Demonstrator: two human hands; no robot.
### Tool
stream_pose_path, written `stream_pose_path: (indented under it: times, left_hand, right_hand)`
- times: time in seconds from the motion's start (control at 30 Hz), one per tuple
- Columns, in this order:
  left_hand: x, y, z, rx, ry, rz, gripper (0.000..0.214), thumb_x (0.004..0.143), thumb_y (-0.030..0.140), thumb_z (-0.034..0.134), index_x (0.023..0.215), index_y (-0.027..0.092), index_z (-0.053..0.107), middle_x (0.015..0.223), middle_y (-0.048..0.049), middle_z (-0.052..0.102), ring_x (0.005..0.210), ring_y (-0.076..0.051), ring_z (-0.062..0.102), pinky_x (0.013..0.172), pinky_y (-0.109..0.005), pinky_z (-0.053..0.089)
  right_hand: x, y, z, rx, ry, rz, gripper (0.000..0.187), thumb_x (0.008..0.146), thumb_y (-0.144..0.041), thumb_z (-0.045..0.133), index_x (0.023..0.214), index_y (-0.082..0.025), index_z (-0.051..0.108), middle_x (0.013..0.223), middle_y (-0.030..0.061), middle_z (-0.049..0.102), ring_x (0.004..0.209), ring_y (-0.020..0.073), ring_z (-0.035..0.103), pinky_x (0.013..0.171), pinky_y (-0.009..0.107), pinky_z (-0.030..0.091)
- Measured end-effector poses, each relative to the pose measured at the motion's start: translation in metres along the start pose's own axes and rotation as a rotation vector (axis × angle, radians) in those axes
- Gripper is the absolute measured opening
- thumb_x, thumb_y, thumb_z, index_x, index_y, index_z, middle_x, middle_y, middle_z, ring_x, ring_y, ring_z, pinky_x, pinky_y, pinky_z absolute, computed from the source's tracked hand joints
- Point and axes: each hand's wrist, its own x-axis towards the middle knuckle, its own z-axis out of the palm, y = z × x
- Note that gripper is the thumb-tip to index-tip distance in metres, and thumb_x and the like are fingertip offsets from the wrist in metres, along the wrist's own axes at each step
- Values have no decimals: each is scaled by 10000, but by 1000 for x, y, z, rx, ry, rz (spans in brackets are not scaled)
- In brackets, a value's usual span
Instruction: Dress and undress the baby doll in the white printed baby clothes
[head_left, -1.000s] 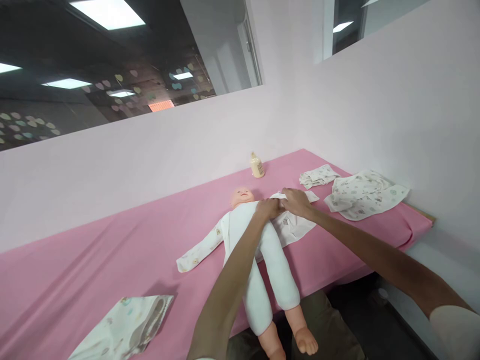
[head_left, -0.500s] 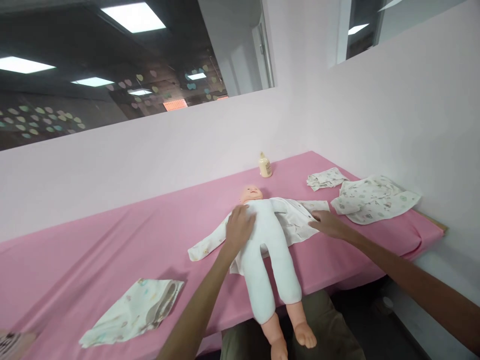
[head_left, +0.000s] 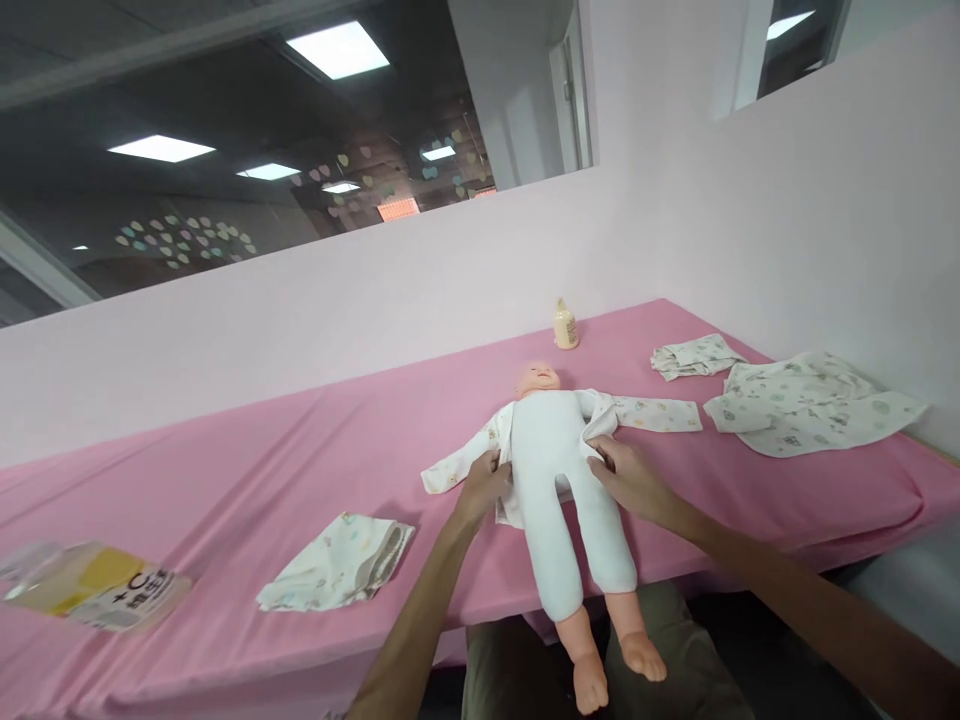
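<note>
White wall [head_left: 322, 325], well beyond left hand [head_left: 486, 482] and right hand [head_left: 628, 480]. Pink table cover [head_left: 247, 480], below and around both hands. Doll [head_left: 546, 440] on its back, white torso between the hands; head beyond them, bare feet on the near side, past the cover's edge. Printed white shirt [head_left: 472, 455], spread open about the torso: one sleeve out past left hand, the other past right hand. Gripped at the front edges, one in left hand, one in right hand, fingers curled in on both. Patterned cloth [head_left: 817, 410], loosely spread, well right of right hand. Folded printed cloth [head_left: 337, 562], left of left hand, toward the near side. Large bottle [head_left: 112, 590] with yellow-and-white label, well left of left hand; blurred. Small folded cloth [head_left: 697, 357], beyond and right of right hand. Cream bottle [head_left: 566, 328], upright, beyond both hands, near the wall.
</note>
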Motion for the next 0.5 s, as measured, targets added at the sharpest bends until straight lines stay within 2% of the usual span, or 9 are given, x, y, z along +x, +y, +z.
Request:
stream_pose_path:
  times: [0.07,0.13,0.23,0.3,0.4,0.47,0.5]
  left_hand:
    - [-6,1,-5,-215,-34,-16,206,787,317,513,910,155,551,879,-42,640,792,-157,609,672,-259,476]
    - [-9,9,-6,-364,-5,-13,296,793,359,523,1004,153,548,906,-53,646,798,-157,616,687,-263,490]
    - [-9,35,2,-388,68,38,340,823,376,482,1080,160,534,930,-61,649,799,-156,620,691,-262,498]
    - [-7,54,7,-272,38,137,310,837,343,450,1071,163,545,956,-61,651,853,-160,619,725,-259,500]
    - [-6,73,6,8,-159,282,263,816,326,479,1005,174,583,911,-39,653,839,-163,611,705,-251,487]
    - [-6,77,-1,128,-301,279,293,800,358,512,1021,183,590,842,-20,644,740,-156,603,622,-246,465]
    - [-4,77,-4,152,-335,251,324,801,375,513,1054,183,581,807,-13,641,694,-152,599,590,-247,452]
  right_hand:
    - [6,2,3,-49,75,3,145,835,-245,419,693,-221,405,617,-40,431,590,143,419,570,273,299]
    - [12,1,4,-47,168,-15,142,832,-248,420,693,-218,417,685,-16,499,662,158,474,612,276,333]
    - [18,-13,7,36,247,-46,111,843,-253,403,796,-210,494,818,17,586,774,176,537,689,281,387]
    - [18,-25,10,64,170,-87,132,856,-244,391,839,-213,519,820,14,606,762,173,551,698,282,404]
    - [11,-33,11,54,-64,-266,140,867,-229,410,832,-219,545,861,22,633,821,178,572,770,295,421]
    - [9,-29,9,81,-144,-326,154,879,-267,449,794,-216,568,956,44,653,937,192,578,861,314,415]
    - [10,-25,7,105,-130,-293,175,882,-302,468,779,-214,578,985,52,657,973,199,576,885,321,411]
